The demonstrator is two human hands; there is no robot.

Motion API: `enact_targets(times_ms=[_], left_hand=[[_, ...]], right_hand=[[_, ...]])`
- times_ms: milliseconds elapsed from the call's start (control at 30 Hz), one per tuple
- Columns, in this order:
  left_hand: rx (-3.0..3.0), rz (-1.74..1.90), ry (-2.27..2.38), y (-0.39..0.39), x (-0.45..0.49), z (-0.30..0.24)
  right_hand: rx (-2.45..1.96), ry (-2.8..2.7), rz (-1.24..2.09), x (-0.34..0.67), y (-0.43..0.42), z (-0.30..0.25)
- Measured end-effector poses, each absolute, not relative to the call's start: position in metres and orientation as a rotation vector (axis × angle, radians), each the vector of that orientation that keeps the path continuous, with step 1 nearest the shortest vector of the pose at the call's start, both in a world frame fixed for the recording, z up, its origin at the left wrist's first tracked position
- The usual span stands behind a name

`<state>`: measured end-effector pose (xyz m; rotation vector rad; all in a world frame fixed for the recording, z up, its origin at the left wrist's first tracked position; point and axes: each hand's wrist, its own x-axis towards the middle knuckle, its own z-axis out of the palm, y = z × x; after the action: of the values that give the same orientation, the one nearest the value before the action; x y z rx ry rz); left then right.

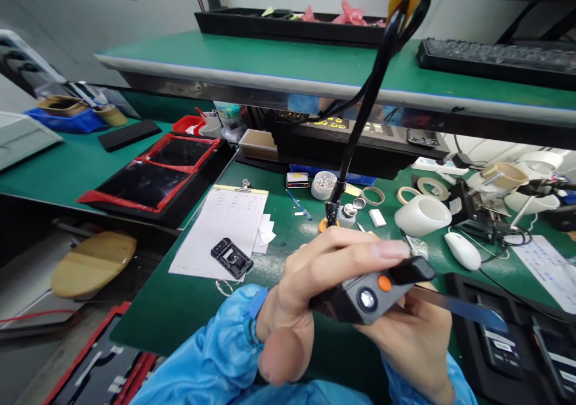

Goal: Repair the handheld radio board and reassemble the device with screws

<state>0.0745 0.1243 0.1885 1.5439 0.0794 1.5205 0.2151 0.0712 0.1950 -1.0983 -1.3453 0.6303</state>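
My left hand [306, 285] is closed around a black and grey handheld two-way radio [351, 300]. Its top end faces me, with a small lamp, an orange button and a stubby black antenna. Behind the radio's right side, my right hand [414, 333] has its fingers bent against it, partly hidden. A translucent bluish strip of film [472, 312] sticks out to the right across that hand; whether the fingers pinch it I cannot tell. Left of my hands, an open black radio housing [231, 258] lies on a clipboard's paper sheet [211, 225].
A black tray [463, 291] with several radios lies at the lower right, near a white mouse [463, 250]. A black cable [364, 111] hangs in front of the shelf [270, 57]. Tape rolls, a white cup [423, 215] and a screw pot [324, 185] stand behind my hands.
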Motion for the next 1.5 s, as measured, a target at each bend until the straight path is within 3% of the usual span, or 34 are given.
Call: enact_targets(times_ms=[333, 733, 1500], left_hand=[[1.41, 1.507, 0.123, 0.119, 0.073, 0.194], [1.247, 1.615, 0.127, 0.126, 0.092, 0.183], [1.275, 1.539, 0.121, 0.122, 0.08, 0.203]], right_hand=[[-1.069, -1.265, 0.722, 0.209, 0.075, 0.203], [-0.998, -1.503, 0.38, 0.209, 0.074, 0.193], [-1.068, -1.406, 0.537, 0.21, 0.076, 0.201]])
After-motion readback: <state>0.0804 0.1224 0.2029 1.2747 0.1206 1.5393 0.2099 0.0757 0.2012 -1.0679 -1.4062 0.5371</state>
